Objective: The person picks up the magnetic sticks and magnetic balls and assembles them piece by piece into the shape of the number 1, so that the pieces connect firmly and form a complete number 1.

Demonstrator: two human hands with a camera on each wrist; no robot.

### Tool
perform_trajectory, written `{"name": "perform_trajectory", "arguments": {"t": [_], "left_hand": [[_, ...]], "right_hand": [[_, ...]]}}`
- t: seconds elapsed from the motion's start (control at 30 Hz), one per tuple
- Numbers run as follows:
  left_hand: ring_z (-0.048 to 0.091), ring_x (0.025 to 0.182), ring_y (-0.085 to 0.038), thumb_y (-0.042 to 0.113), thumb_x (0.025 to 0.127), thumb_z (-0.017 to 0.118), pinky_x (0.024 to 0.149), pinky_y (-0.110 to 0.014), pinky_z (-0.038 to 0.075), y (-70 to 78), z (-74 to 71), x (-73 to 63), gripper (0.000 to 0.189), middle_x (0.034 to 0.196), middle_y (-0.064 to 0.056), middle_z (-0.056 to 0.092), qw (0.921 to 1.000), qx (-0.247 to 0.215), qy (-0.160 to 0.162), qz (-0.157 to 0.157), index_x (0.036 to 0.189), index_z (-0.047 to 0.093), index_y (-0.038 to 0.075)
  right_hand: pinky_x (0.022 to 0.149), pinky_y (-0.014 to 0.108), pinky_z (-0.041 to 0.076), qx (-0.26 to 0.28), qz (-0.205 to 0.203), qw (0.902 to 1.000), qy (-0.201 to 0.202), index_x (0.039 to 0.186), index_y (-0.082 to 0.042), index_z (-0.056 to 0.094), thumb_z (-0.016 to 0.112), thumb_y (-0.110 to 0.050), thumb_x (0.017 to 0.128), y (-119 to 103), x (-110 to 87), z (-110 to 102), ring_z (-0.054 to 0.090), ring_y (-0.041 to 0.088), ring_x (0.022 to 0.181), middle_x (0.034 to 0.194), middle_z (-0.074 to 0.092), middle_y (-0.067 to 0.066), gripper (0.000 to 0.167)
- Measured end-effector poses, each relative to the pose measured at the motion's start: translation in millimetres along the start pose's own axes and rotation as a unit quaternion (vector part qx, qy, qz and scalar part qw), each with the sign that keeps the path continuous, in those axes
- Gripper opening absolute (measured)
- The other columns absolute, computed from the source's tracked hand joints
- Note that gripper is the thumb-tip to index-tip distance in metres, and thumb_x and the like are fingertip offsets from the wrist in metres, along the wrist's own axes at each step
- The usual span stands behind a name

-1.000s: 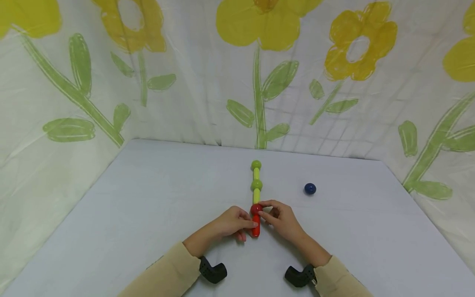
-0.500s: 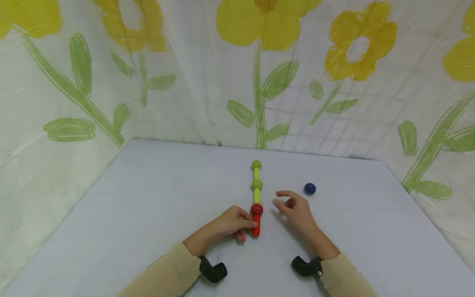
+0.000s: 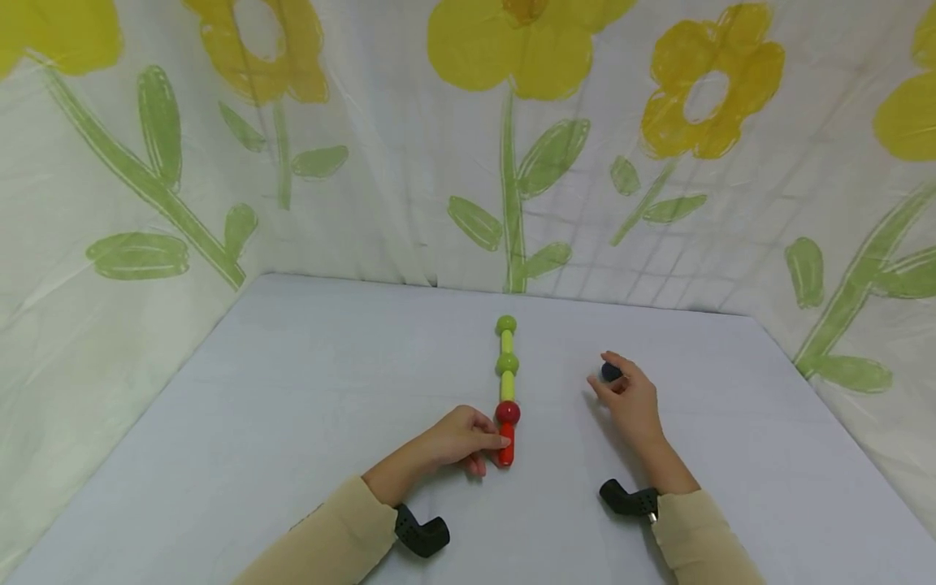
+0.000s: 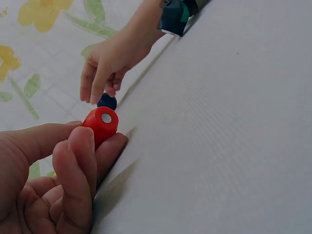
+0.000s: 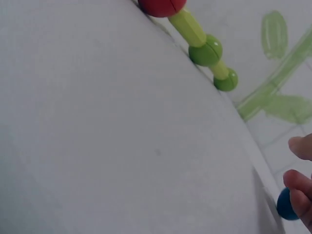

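In the head view, my left hand [image 3: 457,439] pinches a red rod [image 3: 508,449] between thumb and fingers. A pale round disc shows in the rod's end in the left wrist view. The rod joins a red ball [image 3: 508,413], beyond which two yellow-green rods [image 3: 508,385] and two green balls [image 3: 507,363] run in a straight line away from me. My right hand [image 3: 634,402] reaches over a dark blue ball [image 3: 610,372], thumb and fingers spread around it. In the right wrist view, fingertips partly cover the blue ball [image 5: 286,204]; no grip on it shows.
Everything lies on a white-covered table [image 3: 351,349]. A white curtain [image 3: 395,162] painted with yellow flowers hangs behind its far edge. A black wrist device [image 3: 422,532] sits at my left wrist, and another black device [image 3: 629,499] at my right.
My right hand has let go of the red ball and moved right and away from me to the blue ball. The left hand keeps its pinch on the red rod.
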State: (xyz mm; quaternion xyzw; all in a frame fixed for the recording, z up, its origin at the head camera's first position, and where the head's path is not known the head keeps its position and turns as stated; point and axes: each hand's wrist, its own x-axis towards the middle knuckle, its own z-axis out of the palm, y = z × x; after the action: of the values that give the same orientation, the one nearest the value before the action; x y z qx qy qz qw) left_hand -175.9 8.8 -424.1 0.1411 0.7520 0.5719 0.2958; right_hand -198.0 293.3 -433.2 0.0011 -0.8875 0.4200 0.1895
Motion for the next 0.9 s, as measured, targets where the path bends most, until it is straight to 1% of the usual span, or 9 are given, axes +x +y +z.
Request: {"name": "perform_trajectory", "arguments": {"t": [0.07,0.13,0.2,0.27,0.37,0.53,0.63,0.73,0.9], "left_hand": [[0.054,0.043,-0.007,0.011,0.092,0.067,0.045,-0.017,0.045,0.6,0.1,0.1,0.016,0.068,-0.005,0.066,1.0,0.001,0.0,0.001,0.095,0.067,-0.005],[0.054,0.043,-0.007,0.011,0.092,0.067,0.045,-0.017,0.045,1.1,0.3,0.0,0.016,0.068,-0.004,0.065,1.0,0.002,0.0,0.002,0.094,0.067,-0.004],[0.054,0.043,-0.007,0.011,0.092,0.067,0.044,-0.017,0.045,1.3,0.4,-0.3,0.015,0.067,-0.004,0.065,1.0,0.001,-0.001,0.003,0.094,0.067,-0.004],[0.054,0.043,-0.007,0.011,0.092,0.067,0.044,-0.017,0.045,0.9,0.7,-0.5,0.015,0.067,-0.004,0.065,1.0,0.001,-0.003,0.003,0.094,0.067,-0.004],[0.054,0.043,-0.007,0.011,0.092,0.067,0.045,-0.017,0.045,0.2,1.1,-0.6,0.015,0.066,-0.003,0.064,1.0,0.0,-0.005,0.003,0.094,0.066,-0.004],[0.054,0.043,-0.007,0.011,0.092,0.067,0.045,-0.017,0.045,-0.2,1.0,-1.0,0.015,0.066,-0.003,0.064,1.0,-0.001,-0.005,0.004,0.094,0.067,-0.004],[0.054,0.043,-0.007,0.011,0.092,0.067,0.045,-0.017,0.045,0.0,0.4,-1.2,0.015,0.068,-0.006,0.066,1.0,-0.001,-0.006,0.004,0.094,0.067,-0.004],[0.054,0.043,-0.007,0.011,0.092,0.067,0.045,-0.017,0.046,0.2,-0.1,-1.2,0.015,0.069,-0.007,0.067,1.0,-0.001,-0.007,0.004,0.094,0.067,-0.004],[0.054,0.043,-0.007,0.011,0.092,0.067,0.045,-0.017,0.045,1.1,-0.5,-1.3,0.015,0.067,-0.005,0.065,1.0,0.001,-0.003,0.001,0.094,0.066,-0.004]], "right_hand": [[0.05,0.016,0.038,0.002,0.018,0.9997,0.015,0.131,0.004,0.055,0.073,-0.005,0.086,4.1,2.5,-3.9,0.049,0.0,0.056,0.108,0.064,0.022,0.049],[0.05,0.017,0.038,-0.002,0.041,0.999,0.017,0.135,0.004,0.052,0.073,-0.008,0.088,7.7,4.6,-6.5,0.05,0.0,0.053,0.091,0.068,0.02,0.053],[0.05,0.019,0.039,-0.01,0.064,0.9979,0.007,0.138,0.003,0.049,0.071,-0.012,0.09,9.8,5.6,-8.5,0.052,0.002,0.052,0.07,0.065,0.013,0.055],[0.05,0.02,0.04,-0.013,0.083,0.9965,-0.007,0.139,0.004,0.046,0.07,-0.015,0.091,10.6,5.3,-10.1,0.054,0.004,0.052,0.064,0.065,0.009,0.058],[0.05,0.021,0.04,-0.018,0.102,0.9944,-0.019,0.14,0.006,0.043,0.068,-0.016,0.092,10.4,5.1,-11.5,0.056,0.005,0.054,0.064,0.066,0.006,0.059],[0.049,0.02,0.039,-0.011,0.123,0.9921,-0.023,0.139,0.008,0.044,0.068,-0.016,0.093,9.0,5.4,-12.5,0.056,0.002,0.057,0.071,0.067,0.009,0.058],[0.05,0.019,0.04,-0.005,0.125,0.9919,-0.025,0.138,0.01,0.044,0.068,-0.016,0.093,8.7,5.4,-13.0,0.056,0.001,0.058,0.074,0.068,0.01,0.057],[0.051,0.019,0.039,-0.005,0.119,0.9926,-0.023,0.136,0.011,0.046,0.068,-0.015,0.092,9.4,6.0,-12.5,0.055,0.0,0.057,0.073,0.068,0.01,0.055],[0.05,0.019,0.039,0.002,0.118,0.9929,-0.017,0.134,0.009,0.049,0.069,-0.014,0.092,10.7,7.2,-10.1,0.054,0.0,0.056,0.072,0.067,0.008,0.052]]}}
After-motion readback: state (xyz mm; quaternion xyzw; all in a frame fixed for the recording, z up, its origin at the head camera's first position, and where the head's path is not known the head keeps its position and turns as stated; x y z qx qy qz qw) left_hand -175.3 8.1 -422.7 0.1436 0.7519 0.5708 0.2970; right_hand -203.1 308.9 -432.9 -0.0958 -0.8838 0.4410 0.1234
